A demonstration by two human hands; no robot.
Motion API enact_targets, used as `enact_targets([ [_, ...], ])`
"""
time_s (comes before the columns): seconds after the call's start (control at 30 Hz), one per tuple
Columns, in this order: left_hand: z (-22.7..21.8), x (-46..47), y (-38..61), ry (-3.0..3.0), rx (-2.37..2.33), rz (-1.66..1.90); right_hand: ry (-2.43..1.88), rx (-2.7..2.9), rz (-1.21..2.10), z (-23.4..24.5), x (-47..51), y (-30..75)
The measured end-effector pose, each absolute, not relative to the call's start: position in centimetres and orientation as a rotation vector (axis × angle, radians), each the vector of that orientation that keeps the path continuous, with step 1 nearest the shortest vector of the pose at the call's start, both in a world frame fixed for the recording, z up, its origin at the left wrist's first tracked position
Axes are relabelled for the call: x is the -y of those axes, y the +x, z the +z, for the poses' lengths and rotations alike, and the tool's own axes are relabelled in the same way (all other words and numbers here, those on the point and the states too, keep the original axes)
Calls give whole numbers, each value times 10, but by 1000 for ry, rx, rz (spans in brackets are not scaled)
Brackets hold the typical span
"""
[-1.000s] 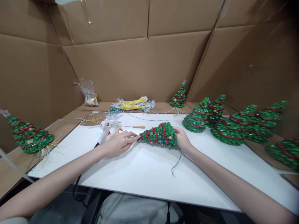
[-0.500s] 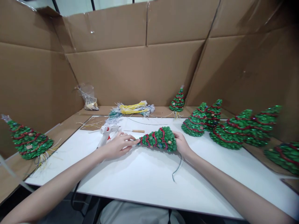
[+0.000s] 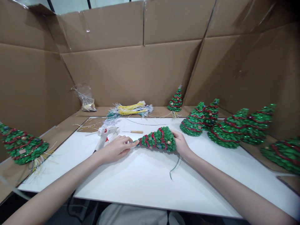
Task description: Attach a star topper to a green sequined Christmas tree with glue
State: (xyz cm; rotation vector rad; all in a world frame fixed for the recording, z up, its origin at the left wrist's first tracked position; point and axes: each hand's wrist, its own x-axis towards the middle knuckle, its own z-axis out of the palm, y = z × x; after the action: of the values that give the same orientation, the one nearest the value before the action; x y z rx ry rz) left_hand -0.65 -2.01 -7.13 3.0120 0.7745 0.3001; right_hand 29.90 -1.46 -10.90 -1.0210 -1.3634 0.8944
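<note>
A small green Christmas tree (image 3: 158, 139) with red garland lies on its side in front of me, tip to the left. My right hand (image 3: 181, 144) grips its wide base, the fingers partly hidden behind and under it. At the narrow tip, the fingertips of my left hand (image 3: 122, 147) pinch the end of the tree. Thin dark green wires (image 3: 173, 170) hang from the base below my right hand. Just behind my left hand lies a white glue gun (image 3: 102, 137), and a wooden-handled awl (image 3: 136, 132) rests beyond the tree.
Several finished-looking trees stand on the right, such as one tree (image 3: 193, 120); another tree (image 3: 23, 145) is at the left. A bundle of wires (image 3: 131, 109) and a plastic bag (image 3: 85, 98) lie at the back. Cardboard walls (image 3: 103, 72) surround the white table (image 3: 131, 184).
The whole view has shifted slightly, so most things appear a little further left. Both hands keep their places on the tree, which has hardly moved.
</note>
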Motion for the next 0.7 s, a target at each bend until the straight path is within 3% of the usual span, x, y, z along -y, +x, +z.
enact_targets([
  [0.7, -73, 15, -7, 3106, -809, 259, -1018, 1300, 912, -109, 17, 296],
])
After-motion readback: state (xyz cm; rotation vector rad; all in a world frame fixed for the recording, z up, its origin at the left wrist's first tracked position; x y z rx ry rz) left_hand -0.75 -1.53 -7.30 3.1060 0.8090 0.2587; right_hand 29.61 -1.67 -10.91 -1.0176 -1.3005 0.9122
